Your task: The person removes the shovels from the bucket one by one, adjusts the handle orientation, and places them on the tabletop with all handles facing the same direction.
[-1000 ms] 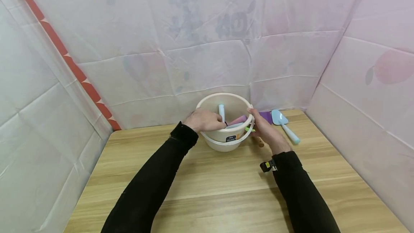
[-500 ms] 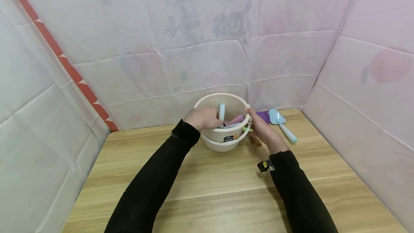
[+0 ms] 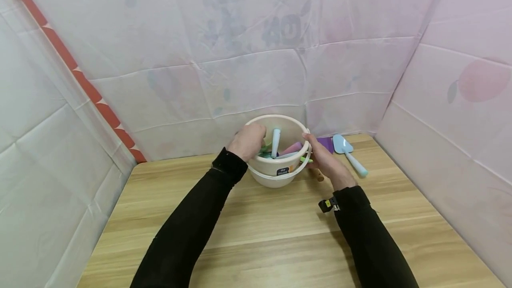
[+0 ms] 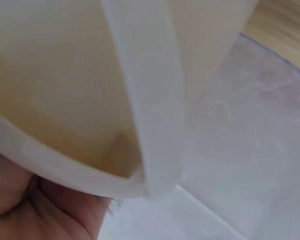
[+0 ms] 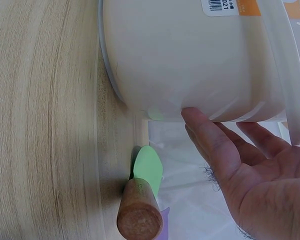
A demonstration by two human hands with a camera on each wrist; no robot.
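Two hands, left hand (image 3: pixel 249 140) and right hand (image 3: pixel 325 160), hold one bucket (image 3: pixel 280 169).

I saw a cream plastic bucket (image 3: pixel 280 163) standing upright at the far edge of the wooden table, close to the back wall. It had a thin white bail handle (image 5: pixel 285 75) and a barcode label on its near side. Several utensil handles stood inside it, one pale blue (image 3: pixel 275 141), one pink (image 3: pixel 293 148).
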